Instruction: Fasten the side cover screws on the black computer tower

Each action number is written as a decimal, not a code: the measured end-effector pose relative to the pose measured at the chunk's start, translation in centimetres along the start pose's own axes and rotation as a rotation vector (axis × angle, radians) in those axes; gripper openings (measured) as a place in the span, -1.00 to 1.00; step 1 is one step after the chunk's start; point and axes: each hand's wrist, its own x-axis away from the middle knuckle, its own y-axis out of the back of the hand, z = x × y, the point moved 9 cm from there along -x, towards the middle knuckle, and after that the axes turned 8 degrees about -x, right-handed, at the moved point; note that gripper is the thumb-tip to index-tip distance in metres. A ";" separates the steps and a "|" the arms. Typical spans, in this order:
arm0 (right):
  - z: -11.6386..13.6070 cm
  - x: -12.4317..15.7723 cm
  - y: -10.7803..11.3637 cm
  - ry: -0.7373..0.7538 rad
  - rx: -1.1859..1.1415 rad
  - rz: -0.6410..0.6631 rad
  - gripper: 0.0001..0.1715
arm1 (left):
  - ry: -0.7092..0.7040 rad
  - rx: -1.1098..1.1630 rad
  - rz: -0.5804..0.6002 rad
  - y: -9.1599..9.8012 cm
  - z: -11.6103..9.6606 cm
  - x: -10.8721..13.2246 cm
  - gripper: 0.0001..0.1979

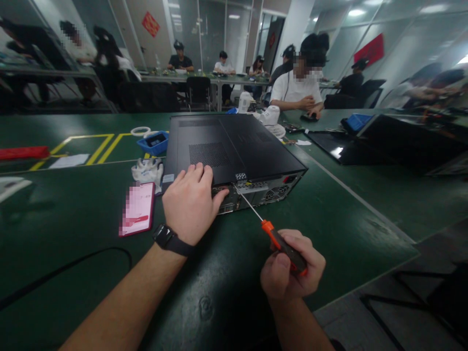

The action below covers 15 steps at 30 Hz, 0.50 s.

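A black desktop computer case (pixel 234 146) lies flat on the green table (pixel 91 253), its rear panel facing me. My left hand (pixel 190 202), a dark watch on the wrist, rests on the case's near left corner, fingers on the top panel and thumb against the rear panel. My right hand (pixel 290 270) is closed round the orange and black handle of a screwdriver (pixel 272 231). The thin shaft runs up and left, and its tip touches the top edge of the rear panel near the middle.
A pink phone (pixel 137 208) and white gloves (pixel 148 170) lie left of the case, with a blue tray (pixel 153 142) and a tape roll (pixel 141 130) behind. A second dark case (pixel 395 141) lies to the right. A person in white sits opposite; others sit at far tables.
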 end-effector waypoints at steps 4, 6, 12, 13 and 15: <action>0.1 0.0 0.1 -0.015 0.059 0.000 -0.77 | 0.003 0.006 0.000 0.0 0.0 0.0 -0.52; 0.0 0.1 0.3 -0.038 0.109 0.000 -0.79 | 0.002 0.009 0.003 0.0 0.0 -0.1 -0.53; -0.1 0.1 0.2 -0.033 0.028 0.012 -0.77 | -0.001 -0.001 0.015 0.0 -0.1 -0.1 -0.52; 0.1 0.0 0.1 -0.014 0.012 0.016 -0.75 | -0.001 -0.003 0.018 -0.1 -0.1 -0.1 -0.52; 0.2 0.0 0.1 0.006 0.020 0.017 -0.74 | -0.001 -0.007 0.021 -0.1 0.0 0.0 -0.51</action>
